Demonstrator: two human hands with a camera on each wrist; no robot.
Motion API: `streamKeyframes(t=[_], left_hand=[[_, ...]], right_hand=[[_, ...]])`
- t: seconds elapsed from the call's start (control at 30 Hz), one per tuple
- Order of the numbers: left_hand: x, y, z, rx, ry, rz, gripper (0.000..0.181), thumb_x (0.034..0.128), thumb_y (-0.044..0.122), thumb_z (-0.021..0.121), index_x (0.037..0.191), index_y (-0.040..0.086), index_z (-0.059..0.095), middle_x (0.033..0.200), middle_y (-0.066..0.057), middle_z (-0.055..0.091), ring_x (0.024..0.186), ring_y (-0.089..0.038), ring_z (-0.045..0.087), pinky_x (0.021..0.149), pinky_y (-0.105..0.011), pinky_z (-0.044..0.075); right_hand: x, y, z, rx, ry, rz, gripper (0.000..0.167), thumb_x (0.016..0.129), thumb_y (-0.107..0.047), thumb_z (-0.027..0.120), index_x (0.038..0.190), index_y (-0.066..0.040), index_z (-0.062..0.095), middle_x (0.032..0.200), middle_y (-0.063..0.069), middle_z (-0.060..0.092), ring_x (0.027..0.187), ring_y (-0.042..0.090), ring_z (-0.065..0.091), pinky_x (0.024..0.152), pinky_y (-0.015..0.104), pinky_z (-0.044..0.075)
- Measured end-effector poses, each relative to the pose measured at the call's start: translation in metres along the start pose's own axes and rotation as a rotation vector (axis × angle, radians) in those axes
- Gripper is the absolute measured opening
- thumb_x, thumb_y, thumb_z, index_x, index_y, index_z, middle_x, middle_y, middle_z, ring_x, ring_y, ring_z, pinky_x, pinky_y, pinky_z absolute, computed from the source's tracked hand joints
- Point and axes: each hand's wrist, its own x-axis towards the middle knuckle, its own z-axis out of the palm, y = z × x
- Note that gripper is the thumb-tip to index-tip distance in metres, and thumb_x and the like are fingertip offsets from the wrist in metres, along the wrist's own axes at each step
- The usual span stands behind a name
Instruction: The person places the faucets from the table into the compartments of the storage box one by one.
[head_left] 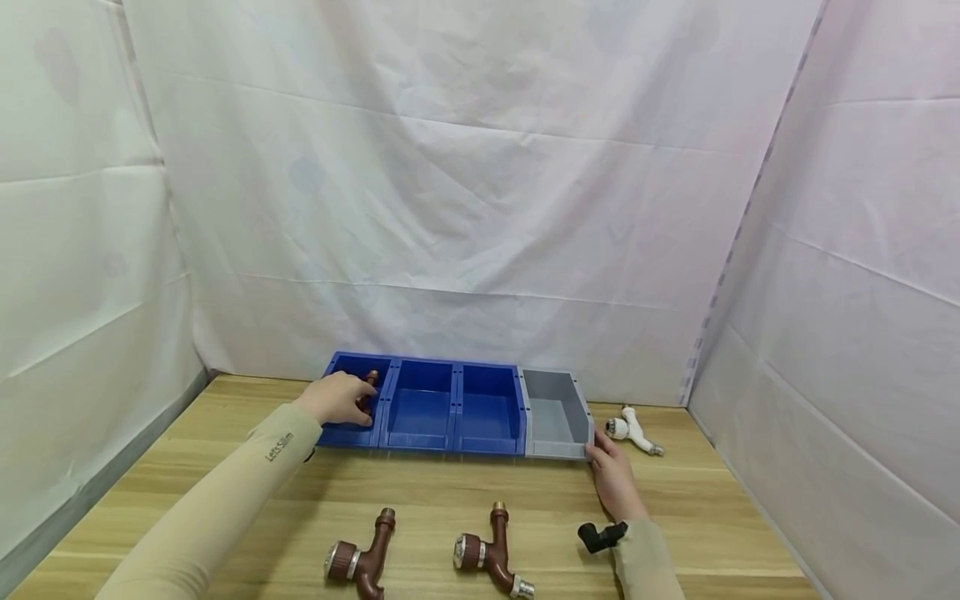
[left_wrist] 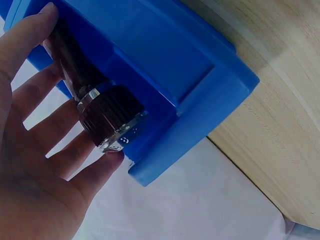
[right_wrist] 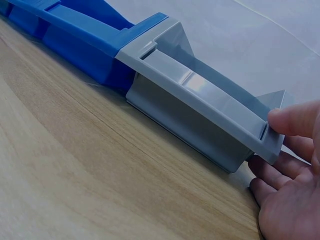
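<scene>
My left hand (head_left: 337, 398) reaches into the leftmost blue bin (head_left: 348, 436) and holds a dark brown faucet (left_wrist: 111, 112). In the left wrist view its thumb lies on the pipe, while the spread fingers pass beneath the body and ribbed knob. Part of the faucet is hidden by the hand in the head view. At the other end of the row, my right hand (head_left: 617, 482) grips the front right corner of the grey bin (right_wrist: 192, 135), thumb on the rim and fingers under it.
Two more blue bins (head_left: 416, 440) join the grey one to the leftmost. Two brown faucets (head_left: 370, 560), (head_left: 497, 554) lie on the wooden table (head_left: 435, 492) nearer the front. Right of the grey bin lies a white faucet (head_left: 633, 429). White cloth (head_left: 450, 208) hangs behind and at both sides.
</scene>
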Motion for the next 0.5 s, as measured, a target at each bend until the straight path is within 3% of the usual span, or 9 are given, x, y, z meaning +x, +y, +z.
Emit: streamKeyframes(t=[0.5], left_hand=[[-0.0014, 0.0005, 0.0012, -0.006, -0.008, 0.024, 0.050, 0.0781, 0.031, 0.080, 0.119, 0.005, 0.069, 0.106, -0.009, 0.069, 0.097, -0.030, 0.064, 0.082, -0.049, 0.050]], right_hand=[[0.0022, 0.0013, 0.0015, -0.011, -0.005, 0.002, 0.057, 0.102, 0.000, 0.038, 0.152, 0.005, 0.012, 0.159, 0.019, 0.008, 0.145, 0.025, 0.009, 0.115, 0.039, 0.011]])
